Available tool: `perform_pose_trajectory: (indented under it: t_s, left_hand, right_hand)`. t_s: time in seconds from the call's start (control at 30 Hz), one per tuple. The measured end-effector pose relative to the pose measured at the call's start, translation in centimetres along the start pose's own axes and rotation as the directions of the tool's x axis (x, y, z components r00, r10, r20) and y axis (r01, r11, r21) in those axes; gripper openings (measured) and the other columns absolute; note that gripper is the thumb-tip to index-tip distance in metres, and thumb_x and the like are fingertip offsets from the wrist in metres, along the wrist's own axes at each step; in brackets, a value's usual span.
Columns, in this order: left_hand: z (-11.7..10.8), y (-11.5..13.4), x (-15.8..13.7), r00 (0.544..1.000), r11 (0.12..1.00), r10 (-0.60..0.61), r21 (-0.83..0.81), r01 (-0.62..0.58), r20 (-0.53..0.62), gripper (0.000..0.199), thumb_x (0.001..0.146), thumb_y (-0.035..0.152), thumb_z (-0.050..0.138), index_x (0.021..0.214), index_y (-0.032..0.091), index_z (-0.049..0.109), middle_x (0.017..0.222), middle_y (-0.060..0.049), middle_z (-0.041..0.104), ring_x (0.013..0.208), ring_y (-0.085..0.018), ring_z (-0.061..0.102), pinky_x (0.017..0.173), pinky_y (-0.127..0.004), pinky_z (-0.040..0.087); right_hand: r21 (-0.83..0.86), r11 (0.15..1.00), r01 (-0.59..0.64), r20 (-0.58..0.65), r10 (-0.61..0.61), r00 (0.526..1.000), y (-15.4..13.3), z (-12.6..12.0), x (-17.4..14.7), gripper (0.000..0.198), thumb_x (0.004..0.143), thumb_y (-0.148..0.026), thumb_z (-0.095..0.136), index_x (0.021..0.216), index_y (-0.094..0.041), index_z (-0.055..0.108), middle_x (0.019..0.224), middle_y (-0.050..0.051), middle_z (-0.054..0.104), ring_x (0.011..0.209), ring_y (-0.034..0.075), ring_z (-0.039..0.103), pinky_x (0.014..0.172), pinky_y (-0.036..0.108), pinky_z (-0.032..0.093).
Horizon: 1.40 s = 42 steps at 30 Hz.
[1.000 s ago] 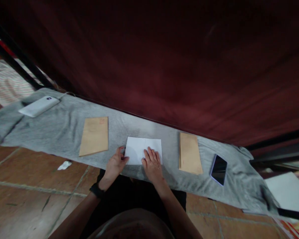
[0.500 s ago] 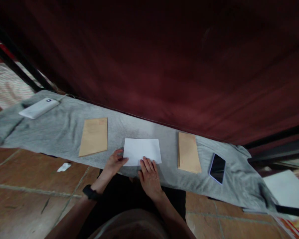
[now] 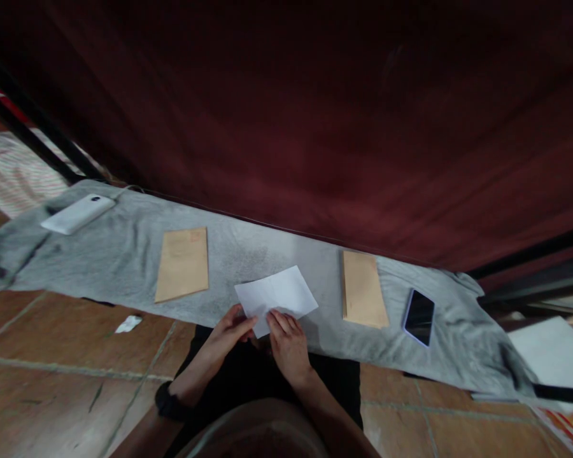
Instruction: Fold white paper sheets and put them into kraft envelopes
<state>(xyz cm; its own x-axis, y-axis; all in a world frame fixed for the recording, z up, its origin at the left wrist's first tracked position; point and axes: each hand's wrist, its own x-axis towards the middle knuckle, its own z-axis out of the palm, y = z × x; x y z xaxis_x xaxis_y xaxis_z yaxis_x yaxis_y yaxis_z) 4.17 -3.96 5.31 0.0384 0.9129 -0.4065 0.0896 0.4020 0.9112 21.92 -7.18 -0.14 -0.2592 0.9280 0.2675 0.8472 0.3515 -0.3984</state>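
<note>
A white sheet of paper (image 3: 279, 289) lies at a slant in front of me, with a faint crease near its middle. My left hand (image 3: 228, 332) pinches its lower left side, thumb on top and fingers partly hidden beneath. At the near edge, my right hand (image 3: 287, 343) is closed on the paper, fingers over the top; its thumb is mostly hidden. Between my hands a corner of the sheet points toward me. Left of the paper is a brown envelope (image 3: 183, 264), and to the right lies a stack of brown envelopes (image 3: 363, 289).
A grey cloth (image 3: 248, 245) covers the narrow table. On it are a dark-screened phone (image 3: 419, 317) at right and a white device with a cable (image 3: 79, 214) at far left. A dark red curtain (image 3: 305, 127) hangs behind. A white scrap (image 3: 128, 324) lies on the tiled floor.
The paper has turned from square-on to a slant, its lower left corner drawn toward me. My left hand has moved nearer and slightly right; my right hand's fingers have curled in at the edge.
</note>
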Motion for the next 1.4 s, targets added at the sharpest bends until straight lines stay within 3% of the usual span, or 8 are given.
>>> perform_pose_trajectory:
  t_s: [0.1, 0.27, 0.53, 0.73, 0.87, 0.97, 1.17, 1.4]
  left_hand:
    - [-0.6, -0.6, 1.0, 0.991, 0.991, -0.039, -0.130, 0.022, -0.131, 0.063, 0.071, 0.059, 0.073, 0.118, 0.018, 0.062, 0.088, -0.004, 0.072, 0.078, -0.020, 0.069, 0.069, -0.030, 0.054]
    - [-1.9, 0.0, 2.3, 0.984, 0.965, -0.079, -0.261, 0.034, -0.161, 0.063, 0.070, 0.057, 0.076, 0.117, 0.017, 0.063, 0.107, -0.008, 0.074, 0.091, -0.022, 0.070, 0.075, -0.032, 0.056]
    - [-2.0, 0.6, 2.3, 0.993, 0.988, -0.083, -0.136, 0.071, -0.083, 0.063, 0.067, 0.042, 0.076, 0.125, 0.019, 0.065, 0.088, -0.003, 0.075, 0.079, -0.021, 0.068, 0.068, -0.030, 0.049]
    - [-2.4, -0.2, 2.0, 0.993, 0.992, -0.019, -0.122, 0.033, 0.114, 0.048, 0.071, 0.034, 0.072, 0.116, 0.019, 0.070, 0.091, -0.006, 0.076, 0.080, -0.021, 0.070, 0.076, -0.032, 0.052]
    - [-2.1, -1.2, 3.1, 0.956, 0.996, 0.085, -0.018, -0.083, 0.280, 0.038, 0.072, 0.034, 0.071, 0.107, 0.020, 0.074, 0.097, -0.008, 0.078, 0.089, -0.024, 0.072, 0.086, -0.038, 0.054]
    - [-1.4, -2.0, 4.0, 0.931, 0.980, 0.161, 0.058, -0.190, 0.327, 0.032, 0.070, 0.032, 0.071, 0.099, 0.021, 0.076, 0.105, -0.008, 0.078, 0.097, -0.025, 0.071, 0.093, -0.040, 0.053]
    - [-0.7, -2.2, 5.5, 0.947, 0.922, 0.211, 0.273, -0.276, 0.243, 0.030, 0.069, 0.028, 0.070, 0.098, 0.019, 0.074, 0.097, -0.007, 0.078, 0.089, -0.024, 0.072, 0.084, -0.037, 0.056]
    - [0.2, -1.0, 6.8, 0.939, 0.721, 0.287, 0.601, -0.343, 0.191, 0.017, 0.085, 0.034, 0.062, 0.086, 0.021, 0.073, 0.085, -0.003, 0.074, 0.077, -0.019, 0.068, 0.074, -0.030, 0.052]
  right_hand:
    - [0.059, 0.998, 0.026, -0.006, -0.026, 1.000, 0.5, -0.6, -0.6, 0.044, 0.099, -0.012, 0.043, 0.137, -0.024, 0.061, 0.137, 0.004, 0.065, 0.124, 0.020, 0.059, 0.112, 0.038, 0.045]
    - [0.160, 0.986, 0.055, -0.031, -0.050, 0.998, 1.2, -1.0, -1.8, 0.048, 0.095, -0.004, 0.043, 0.131, -0.027, 0.066, 0.135, 0.002, 0.066, 0.125, 0.019, 0.059, 0.115, 0.040, 0.044]
    - [0.298, 0.954, 0.028, -0.118, 0.008, 0.993, 3.0, -1.6, -3.5, 0.052, 0.084, 0.003, 0.048, 0.121, -0.026, 0.070, 0.129, 0.004, 0.069, 0.126, 0.022, 0.058, 0.114, 0.048, 0.044]
    - [0.354, 0.933, -0.059, -0.147, 0.118, 0.982, 5.0, -2.1, -5.0, 0.059, 0.075, 0.006, 0.044, 0.116, -0.026, 0.070, 0.127, 0.004, 0.070, 0.122, 0.022, 0.061, 0.112, 0.048, 0.046]
    - [0.396, 0.914, -0.085, -0.139, 0.151, 0.979, 5.7, -2.2, -5.7, 0.057, 0.073, 0.004, 0.044, 0.114, -0.026, 0.070, 0.124, 0.003, 0.071, 0.119, 0.021, 0.063, 0.109, 0.046, 0.048]
    - [0.417, 0.904, -0.098, -0.135, 0.168, 0.977, 6.1, -2.3, -5.7, 0.052, 0.079, 0.000, 0.045, 0.119, -0.025, 0.067, 0.124, 0.005, 0.071, 0.119, 0.021, 0.064, 0.107, 0.043, 0.050]
    - [0.349, 0.921, -0.172, -0.160, 0.239, 0.958, 6.2, -2.9, -4.9, 0.027, 0.098, -0.016, 0.047, 0.113, -0.023, 0.068, 0.113, 0.007, 0.074, 0.110, 0.022, 0.067, 0.098, 0.039, 0.052]
    - [0.206, 0.940, -0.273, -0.211, 0.315, 0.925, 6.4, -2.9, -3.8, 0.024, 0.103, -0.028, 0.046, 0.093, -0.021, 0.067, 0.092, 0.007, 0.071, 0.092, 0.023, 0.066, 0.086, 0.038, 0.052]
